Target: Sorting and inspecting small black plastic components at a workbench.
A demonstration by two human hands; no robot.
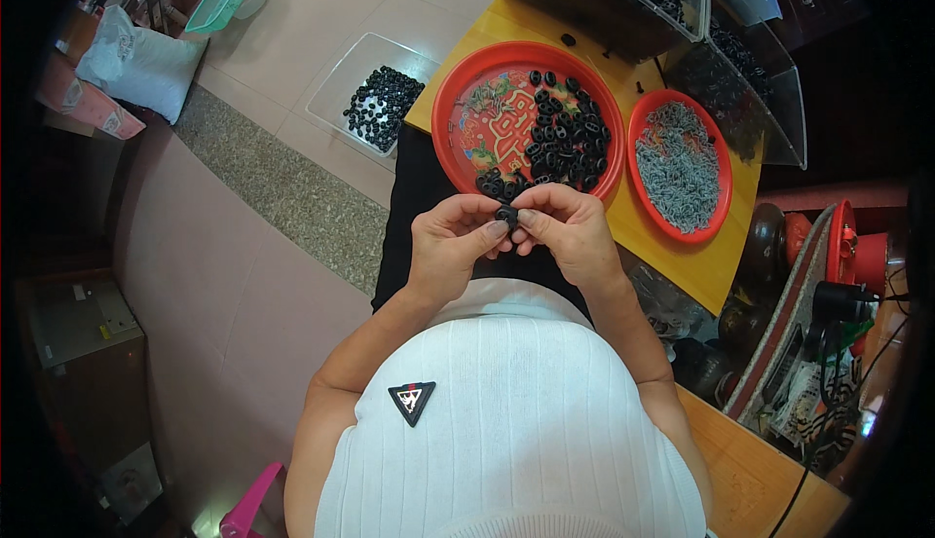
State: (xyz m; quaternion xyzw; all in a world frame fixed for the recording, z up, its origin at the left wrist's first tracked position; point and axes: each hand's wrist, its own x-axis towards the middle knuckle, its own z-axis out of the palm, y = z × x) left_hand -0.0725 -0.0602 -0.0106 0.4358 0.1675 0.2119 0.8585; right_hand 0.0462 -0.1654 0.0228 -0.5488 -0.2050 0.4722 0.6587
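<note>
Hands (450,244) (573,236) close together, both pinching black piece (505,215).

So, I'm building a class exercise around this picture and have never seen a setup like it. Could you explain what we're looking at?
There is no machine here: a person works with two bare hands. The one picture comes from a wide fisheye camera worn on the head, looking down, so straight edges bend near the rim and the white top fills the lower middle.

The left hand and right hand meet, pinching a small black piece between their fingertips; the fingers hide part of it.

Beyond them, on a yellow table, the big red tray holds many black parts. To its right, the smaller red tray holds a heap of small grey pieces. Left of the table, a clear tub holds more black pieces.
</note>
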